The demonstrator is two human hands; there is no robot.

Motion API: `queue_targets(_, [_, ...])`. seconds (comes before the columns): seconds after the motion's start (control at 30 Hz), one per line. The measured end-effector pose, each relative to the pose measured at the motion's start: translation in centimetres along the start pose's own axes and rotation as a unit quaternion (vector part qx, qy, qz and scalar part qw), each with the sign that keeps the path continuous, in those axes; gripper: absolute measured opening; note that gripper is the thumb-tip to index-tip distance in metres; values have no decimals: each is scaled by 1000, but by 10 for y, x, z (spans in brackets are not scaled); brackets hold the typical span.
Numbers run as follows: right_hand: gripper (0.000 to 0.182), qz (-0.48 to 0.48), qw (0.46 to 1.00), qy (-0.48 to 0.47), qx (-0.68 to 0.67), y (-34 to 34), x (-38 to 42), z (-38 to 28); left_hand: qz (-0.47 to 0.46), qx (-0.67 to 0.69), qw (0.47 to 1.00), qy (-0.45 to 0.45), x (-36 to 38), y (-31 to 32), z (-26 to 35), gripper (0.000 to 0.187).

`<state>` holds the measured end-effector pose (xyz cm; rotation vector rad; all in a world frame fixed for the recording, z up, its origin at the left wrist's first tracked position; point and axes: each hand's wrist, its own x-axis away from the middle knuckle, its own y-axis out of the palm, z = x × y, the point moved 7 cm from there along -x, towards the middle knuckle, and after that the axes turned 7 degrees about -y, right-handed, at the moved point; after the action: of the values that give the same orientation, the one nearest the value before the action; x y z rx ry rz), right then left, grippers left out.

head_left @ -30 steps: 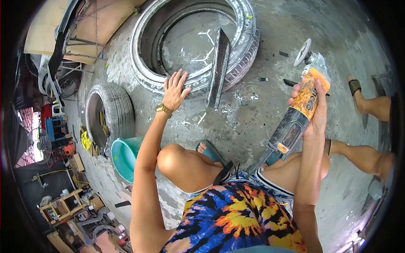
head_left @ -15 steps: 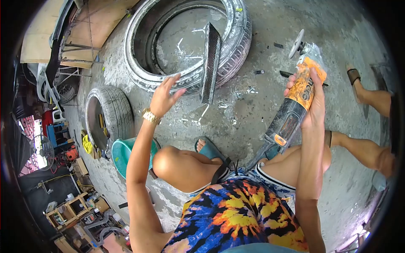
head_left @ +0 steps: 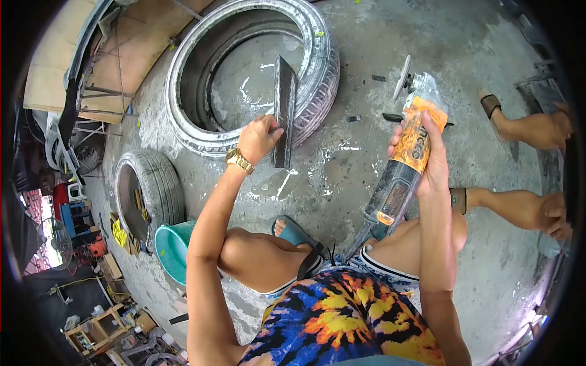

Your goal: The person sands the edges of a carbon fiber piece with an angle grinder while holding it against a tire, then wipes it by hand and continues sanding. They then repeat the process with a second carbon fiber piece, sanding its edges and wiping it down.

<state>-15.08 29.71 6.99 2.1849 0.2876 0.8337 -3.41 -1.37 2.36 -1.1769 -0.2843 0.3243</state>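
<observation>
An orange and black angle grinder (head_left: 403, 165) is in my right hand (head_left: 434, 155), its disc up at the top and its cable end down near my knee. My left hand (head_left: 260, 139), with a gold watch on the wrist, is at the left edge of a long dark carbon-patterned piece (head_left: 284, 113). The fingers of that hand are curled together against the piece. This piece leans across the side of a large tire (head_left: 317, 91) lying flat on the floor.
A smaller tire (head_left: 160, 189) stands at the left, beside a teal bucket (head_left: 171, 253). Dark scraps (head_left: 354, 118) lie on the wet concrete floor (head_left: 342, 183). Another person's legs (head_left: 519, 204) are at the right. Shelves with clutter (head_left: 97, 329) are at the lower left.
My left hand has gone from spread fingers over the tire's edge to closed fingers at the dark piece. The view has shifted, and the grinder stays in my right hand.
</observation>
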Motion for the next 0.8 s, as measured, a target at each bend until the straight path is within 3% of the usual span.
queue_targets(0.7, [45, 4, 1000, 3, 25, 6, -4, 4, -29, 38, 998, 27, 5, -5, 8, 15])
queue_targets(0.8, [44, 18, 999, 21, 27, 5, -4, 6, 50, 35, 998, -16, 2, -23, -11, 19])
